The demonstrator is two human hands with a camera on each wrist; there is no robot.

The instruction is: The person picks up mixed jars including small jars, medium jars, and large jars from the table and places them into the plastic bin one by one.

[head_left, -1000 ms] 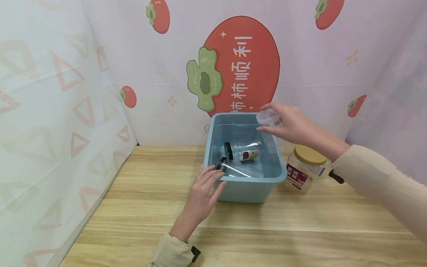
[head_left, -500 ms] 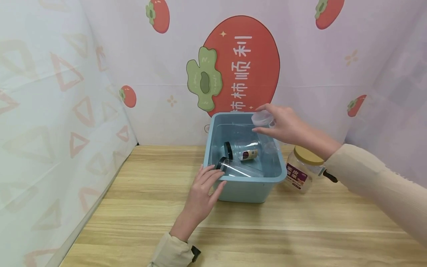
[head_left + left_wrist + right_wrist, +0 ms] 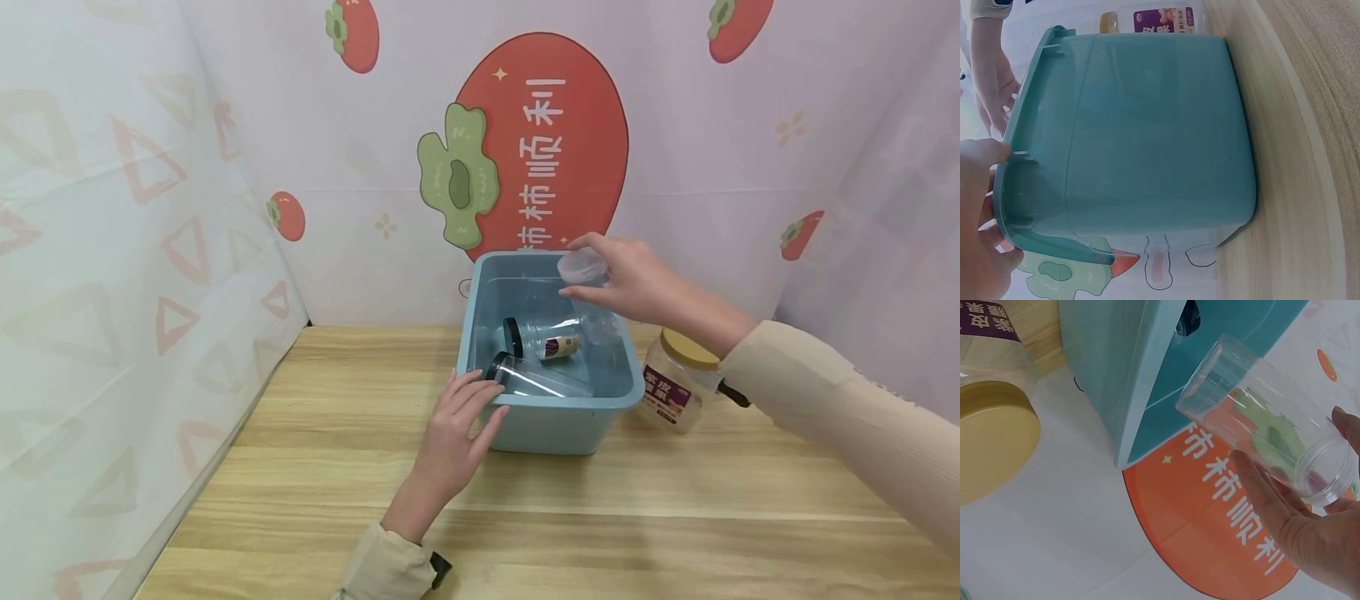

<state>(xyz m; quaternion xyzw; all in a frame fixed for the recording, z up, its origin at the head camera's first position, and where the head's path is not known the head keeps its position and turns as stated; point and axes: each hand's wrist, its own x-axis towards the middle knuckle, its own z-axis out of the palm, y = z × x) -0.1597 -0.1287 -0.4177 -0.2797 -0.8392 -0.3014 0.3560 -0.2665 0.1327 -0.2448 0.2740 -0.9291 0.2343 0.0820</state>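
Note:
In the head view my right hand (image 3: 637,279) holds a clear plastic jar (image 3: 1222,394) by its end with the translucent lid (image 3: 581,267). The jar hangs tilted over the right side of a blue plastic bin (image 3: 551,429), its bottom pointing down into it. My left hand (image 3: 450,433) rests at the bin's front left corner, fingers over the rim and thumb at the front edge. Inside the bin lie two clear jars with black lids: a labelled jar (image 3: 555,340) and a taller plain jar (image 3: 540,379) near the front wall.
A large clear jar (image 3: 675,392) with a gold lid and purple label stands on the wooden table (image 3: 337,467), close to the bin's right side. Behind hangs a curtain (image 3: 360,150) with a persimmon print; another white curtain (image 3: 135,292) borders the left.
My right hand has moved slightly left with the jar, bringing it further over the bin. The left hand, the bin and the jars in it have stayed put.

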